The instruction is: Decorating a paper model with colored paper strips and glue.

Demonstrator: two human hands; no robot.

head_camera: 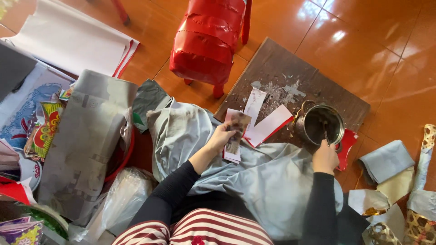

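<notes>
The left hand (221, 137) was closed around a small strip of paper (236, 131), brownish on its upper face, holding it just above a grey cloth (263, 177) spread over the person's lap. The right hand (325, 156) gripped a thin brush handle (325, 134) whose tip dipped into a small metal pot (320, 124); the fingers were curled shut around it. The pot stood on a dark wooden board (281, 68) lying on the orange tiled floor (386, 41), near the board's near right corner. Just beside the pot, between the two hands, lay white paper strips with red backing (269, 124), and torn paper scraps (279, 90) were scattered across the middle of the board. Beyond the board's far left edge stood a red paper-covered figure on legs (206, 38). To the left of the lap lay a grey folded sheet (86, 136) over a red basin (120, 161), with printed colourful papers (45, 127) and large white sheets (68, 38) further out. To the right lay folded grey and cream papers (388, 168) and woven bamboo pieces (424, 181).
</notes>
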